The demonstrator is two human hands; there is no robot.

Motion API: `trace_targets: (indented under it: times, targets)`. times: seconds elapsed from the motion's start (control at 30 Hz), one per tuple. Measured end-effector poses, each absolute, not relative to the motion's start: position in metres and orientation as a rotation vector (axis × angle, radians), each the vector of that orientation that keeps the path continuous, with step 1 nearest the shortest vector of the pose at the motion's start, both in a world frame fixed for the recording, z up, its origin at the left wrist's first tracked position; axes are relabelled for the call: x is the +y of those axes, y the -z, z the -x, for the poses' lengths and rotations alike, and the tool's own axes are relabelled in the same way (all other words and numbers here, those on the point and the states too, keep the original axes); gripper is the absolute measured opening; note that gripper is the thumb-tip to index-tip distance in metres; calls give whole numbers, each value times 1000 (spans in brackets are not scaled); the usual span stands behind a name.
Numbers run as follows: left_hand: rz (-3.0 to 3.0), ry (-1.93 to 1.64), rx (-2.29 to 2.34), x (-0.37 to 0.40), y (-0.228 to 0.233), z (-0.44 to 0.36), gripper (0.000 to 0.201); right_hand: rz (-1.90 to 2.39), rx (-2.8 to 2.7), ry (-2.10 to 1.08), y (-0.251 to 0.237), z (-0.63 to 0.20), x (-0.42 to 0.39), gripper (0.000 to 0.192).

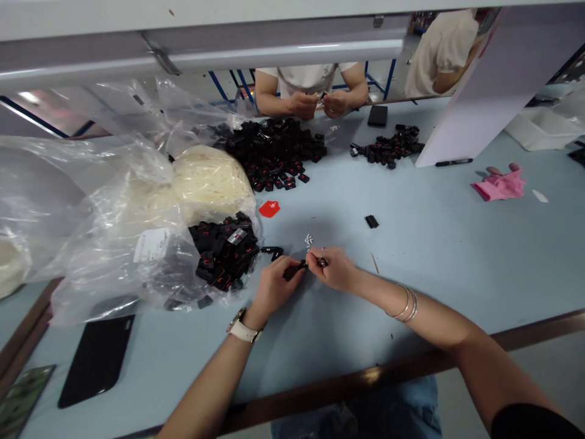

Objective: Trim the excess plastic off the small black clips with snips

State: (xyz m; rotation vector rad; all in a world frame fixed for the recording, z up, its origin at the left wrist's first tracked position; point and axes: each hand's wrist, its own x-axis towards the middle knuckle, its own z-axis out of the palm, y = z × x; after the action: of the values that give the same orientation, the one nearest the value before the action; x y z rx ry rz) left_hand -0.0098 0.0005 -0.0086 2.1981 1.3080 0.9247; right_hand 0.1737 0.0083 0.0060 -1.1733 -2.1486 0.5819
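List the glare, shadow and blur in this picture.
Head view: glare streaks the overhead tube and clear plastic bag; head view: a soft shadow darkens the table below the left hand and right hand; head view: the black piece between them looks blurred.

Held a small black part (pixel 301 264), mostly covered, in the left hand (pixel 278 281), near the right; gripped a glossy dark object (pixel 322 262), round-ended and partly hidden, in the right hand (pixel 338 271).
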Motion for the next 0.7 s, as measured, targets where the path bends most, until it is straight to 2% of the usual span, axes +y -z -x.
trace_targets:
  times: [0.17, 0.5, 0.7]
  targets:
    - [-2181, -912, 1317, 1, 8, 10, 11, 1156, -2129, -580, -1, -175, 7, 26]
    - [-2178, -933, 1349, 1, 8, 7, 7, 1108, -1726, -908, 15, -179, 6, 38]
    - [-2183, -913, 1346, 1, 5, 7, 7, 1101, -1775, -899, 9, -179, 6, 38]
